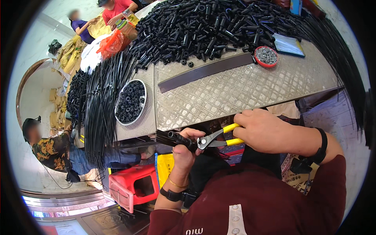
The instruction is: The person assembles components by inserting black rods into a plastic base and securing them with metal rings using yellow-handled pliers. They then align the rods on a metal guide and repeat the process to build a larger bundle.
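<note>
My right hand (263, 130) is closed round the yellow handles of a pair of end-cutting pliers (212, 140). Their metal jaws meet the end of a black tubular plastic part (177, 138), just in front of the table edge. That part, with thin black strands beside it, is gripped in my left hand (185, 154). Its fingers wrap the part from both sides, partly hidden by the jaws. Whether the jaws have something between them cannot be made out.
A patterned table (211, 94) carries a large heap of black tubes (196, 31), a long dark strip (207, 72), a red bowl of small metal pieces (266, 56) and a white-rimmed bowl of black rings (131, 102). Long black strands (102, 105) overhang its left edge. A red stool (133, 186) stands below; other people sit left.
</note>
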`<state>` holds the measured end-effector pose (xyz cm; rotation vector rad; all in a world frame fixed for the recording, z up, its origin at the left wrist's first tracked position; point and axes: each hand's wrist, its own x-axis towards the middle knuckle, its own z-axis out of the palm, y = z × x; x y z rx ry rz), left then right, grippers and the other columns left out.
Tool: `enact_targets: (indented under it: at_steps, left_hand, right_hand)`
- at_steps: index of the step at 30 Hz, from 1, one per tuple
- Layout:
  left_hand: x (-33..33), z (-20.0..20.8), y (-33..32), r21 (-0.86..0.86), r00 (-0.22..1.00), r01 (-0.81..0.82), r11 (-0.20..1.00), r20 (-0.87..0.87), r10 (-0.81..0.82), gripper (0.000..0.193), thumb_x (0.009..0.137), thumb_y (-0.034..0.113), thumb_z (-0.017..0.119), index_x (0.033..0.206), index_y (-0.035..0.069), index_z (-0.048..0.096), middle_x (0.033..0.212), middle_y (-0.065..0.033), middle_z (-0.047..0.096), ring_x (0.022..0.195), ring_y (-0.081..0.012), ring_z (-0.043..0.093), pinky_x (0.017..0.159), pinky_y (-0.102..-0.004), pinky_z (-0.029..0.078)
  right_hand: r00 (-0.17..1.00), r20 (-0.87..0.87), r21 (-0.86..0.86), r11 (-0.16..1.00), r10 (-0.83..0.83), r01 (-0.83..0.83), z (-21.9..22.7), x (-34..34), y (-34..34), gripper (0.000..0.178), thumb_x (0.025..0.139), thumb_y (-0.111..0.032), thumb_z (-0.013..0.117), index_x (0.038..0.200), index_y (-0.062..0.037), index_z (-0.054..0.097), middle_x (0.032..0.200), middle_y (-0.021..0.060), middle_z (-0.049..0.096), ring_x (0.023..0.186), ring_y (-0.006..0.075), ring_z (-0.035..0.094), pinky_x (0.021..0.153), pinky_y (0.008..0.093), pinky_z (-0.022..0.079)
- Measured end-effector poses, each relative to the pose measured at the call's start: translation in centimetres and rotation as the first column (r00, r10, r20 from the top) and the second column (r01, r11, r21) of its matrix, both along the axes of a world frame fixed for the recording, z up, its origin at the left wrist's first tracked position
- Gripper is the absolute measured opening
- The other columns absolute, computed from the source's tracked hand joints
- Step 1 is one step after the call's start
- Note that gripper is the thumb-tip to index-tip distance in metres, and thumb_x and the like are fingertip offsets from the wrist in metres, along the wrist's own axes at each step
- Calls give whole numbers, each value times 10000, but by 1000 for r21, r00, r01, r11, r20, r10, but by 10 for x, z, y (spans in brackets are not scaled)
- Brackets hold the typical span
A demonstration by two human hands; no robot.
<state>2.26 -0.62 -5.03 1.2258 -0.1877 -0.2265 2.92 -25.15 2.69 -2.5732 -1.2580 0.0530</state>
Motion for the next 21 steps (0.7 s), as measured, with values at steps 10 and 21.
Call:
enact_targets:
  at_steps: [10,21]
  left_hand:
    - [-3,-2,-10,144,994,-100,985,66,91,818,692,784,444,901,-1,536,626,-45,506,434,-78,389,417,-215,321]
    - [6,2,1,26,991,-98,995,-88,100,963,656,869,242,933,3,557,611,-49,522,404,-86,370,406,-235,323]
  right_hand:
    - [995,78,-39,997,-69,72,-10,-9,7,159,758,-189,606,807,-39,612,867,85,543,810,223,560,614,318,464]
    - [961,219,146,979,-171,142,-33,-6,17,153,758,-166,552,786,-29,614,946,108,541,906,241,521,769,375,397]
